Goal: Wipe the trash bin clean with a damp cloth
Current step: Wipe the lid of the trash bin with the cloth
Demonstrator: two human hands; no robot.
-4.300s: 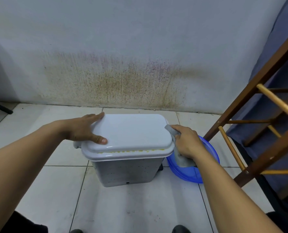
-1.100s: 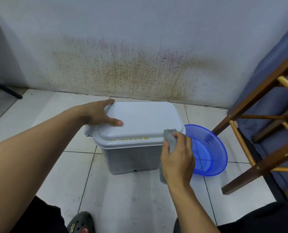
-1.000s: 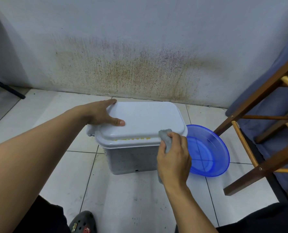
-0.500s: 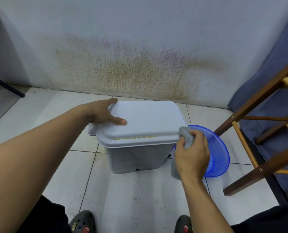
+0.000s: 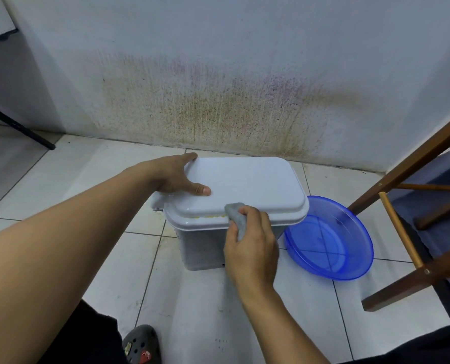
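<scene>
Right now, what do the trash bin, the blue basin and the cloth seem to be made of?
Trash bin: likely moulded plastic, pale grey; its lid is smooth with a soft sheen and rounded edges. Blue basin: translucent glossy plastic; floor tile lines show through it. Cloth, gripped by the right hand: soft grey fabric, matte, bunched into folds; the exact fibre is unclear.

Smooth pale plastic on the bin lid (image 5: 244, 185), faint sheen there; the bin body (image 5: 200, 245) below looks matt and speckled. Grey cloth (image 5: 238, 219), soft fabric (slightly nubbly). The blue basin (image 5: 350, 232) is glossy see-through plastic. Glazed floor tiles (image 5: 205, 311), varnished wooden frame (image 5: 415, 158), rough painted wall (image 5: 218, 74).
</scene>
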